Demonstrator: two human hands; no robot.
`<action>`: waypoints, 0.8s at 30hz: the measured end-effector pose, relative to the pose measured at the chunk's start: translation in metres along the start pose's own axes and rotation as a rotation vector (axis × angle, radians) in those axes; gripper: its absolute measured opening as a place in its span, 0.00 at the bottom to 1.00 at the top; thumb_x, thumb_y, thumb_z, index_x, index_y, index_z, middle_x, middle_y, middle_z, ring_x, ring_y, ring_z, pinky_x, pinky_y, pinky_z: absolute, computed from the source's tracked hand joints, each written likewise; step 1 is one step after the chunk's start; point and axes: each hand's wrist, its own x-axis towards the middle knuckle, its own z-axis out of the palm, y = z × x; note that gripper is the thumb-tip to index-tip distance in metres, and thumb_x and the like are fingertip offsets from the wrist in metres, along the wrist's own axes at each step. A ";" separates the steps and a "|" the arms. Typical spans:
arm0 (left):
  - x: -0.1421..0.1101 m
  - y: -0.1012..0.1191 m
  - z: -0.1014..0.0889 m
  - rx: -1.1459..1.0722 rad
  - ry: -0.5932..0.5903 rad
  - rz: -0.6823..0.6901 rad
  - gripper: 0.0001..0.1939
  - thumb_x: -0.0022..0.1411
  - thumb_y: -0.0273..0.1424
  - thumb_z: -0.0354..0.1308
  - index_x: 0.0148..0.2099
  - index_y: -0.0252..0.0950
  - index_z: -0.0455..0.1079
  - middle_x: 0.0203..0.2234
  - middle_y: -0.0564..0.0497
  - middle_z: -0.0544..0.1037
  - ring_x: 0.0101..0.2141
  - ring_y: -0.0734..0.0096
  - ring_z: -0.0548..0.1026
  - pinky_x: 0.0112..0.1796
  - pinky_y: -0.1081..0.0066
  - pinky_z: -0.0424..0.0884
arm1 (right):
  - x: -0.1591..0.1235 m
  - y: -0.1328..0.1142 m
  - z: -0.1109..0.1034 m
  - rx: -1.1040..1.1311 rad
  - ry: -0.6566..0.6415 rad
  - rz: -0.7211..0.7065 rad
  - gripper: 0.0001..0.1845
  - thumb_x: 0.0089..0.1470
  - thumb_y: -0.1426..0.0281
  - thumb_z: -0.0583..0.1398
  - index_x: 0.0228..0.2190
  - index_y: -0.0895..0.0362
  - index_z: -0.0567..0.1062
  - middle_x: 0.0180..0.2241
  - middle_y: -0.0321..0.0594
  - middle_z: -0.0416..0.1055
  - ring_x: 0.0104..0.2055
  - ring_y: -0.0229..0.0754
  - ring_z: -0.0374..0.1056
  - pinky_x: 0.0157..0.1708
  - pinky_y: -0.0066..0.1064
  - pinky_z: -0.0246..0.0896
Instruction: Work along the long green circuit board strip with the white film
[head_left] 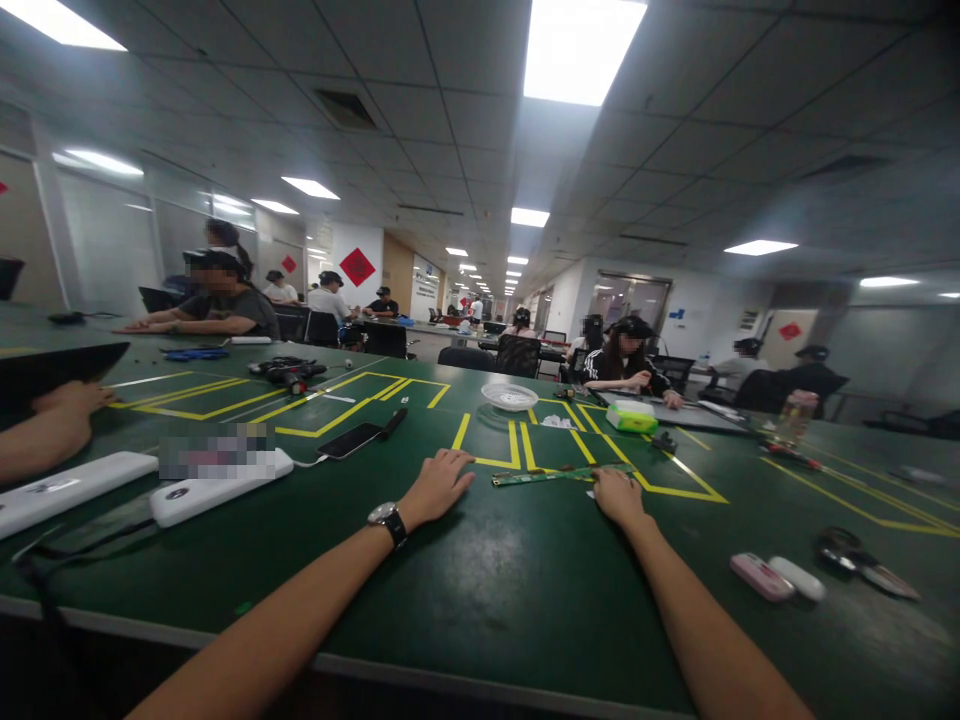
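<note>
My left hand [436, 486], with a dark-strapped watch [388, 522] on its wrist, lies palm down on the green table with its fingers stretched out. It is just left of a long, thin green patterned strip [536, 477] and apart from it. At the strip's right end is my right hand [619, 496], its fingers bent over the strip and seemingly closed on it. Those fingers partly hide that end. A small white bit shows beside the right thumb. Beyond the strip stands a clear ribbed dish [509, 397].
Left are a phone [351, 441] on a cable, white power banks [221, 487] and a dark tool [289, 374]. Right are a green tissue pack [631, 416], a pink case [761, 577], scissors [862, 562] and a bottle [796, 417]. Yellow tape marks the table; another person's hand [71, 410] is at left.
</note>
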 end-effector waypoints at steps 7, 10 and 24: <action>-0.001 -0.001 0.004 0.010 -0.026 0.007 0.17 0.70 0.39 0.43 0.57 0.41 0.61 0.52 0.46 0.67 0.52 0.59 0.61 0.48 0.60 0.58 | 0.000 0.002 0.009 -0.016 -0.163 0.059 0.26 0.58 0.69 0.45 0.57 0.51 0.62 0.62 0.40 0.53 0.63 0.54 0.46 0.57 0.59 0.37; -0.001 0.001 0.003 0.000 -0.050 0.021 0.18 0.70 0.39 0.43 0.57 0.41 0.61 0.52 0.46 0.67 0.52 0.59 0.61 0.48 0.59 0.58 | 0.001 0.004 0.004 -0.026 -0.148 0.023 0.25 0.57 0.68 0.45 0.55 0.51 0.65 0.60 0.41 0.57 0.62 0.53 0.48 0.56 0.58 0.37; 0.005 0.011 0.003 -0.076 -0.057 0.137 0.17 0.69 0.37 0.47 0.57 0.42 0.60 0.54 0.48 0.66 0.54 0.61 0.61 0.50 0.63 0.57 | -0.035 -0.097 -0.039 0.418 -0.163 -0.698 0.24 0.49 0.78 0.49 0.45 0.57 0.74 0.50 0.43 0.70 0.53 0.43 0.63 0.55 0.36 0.53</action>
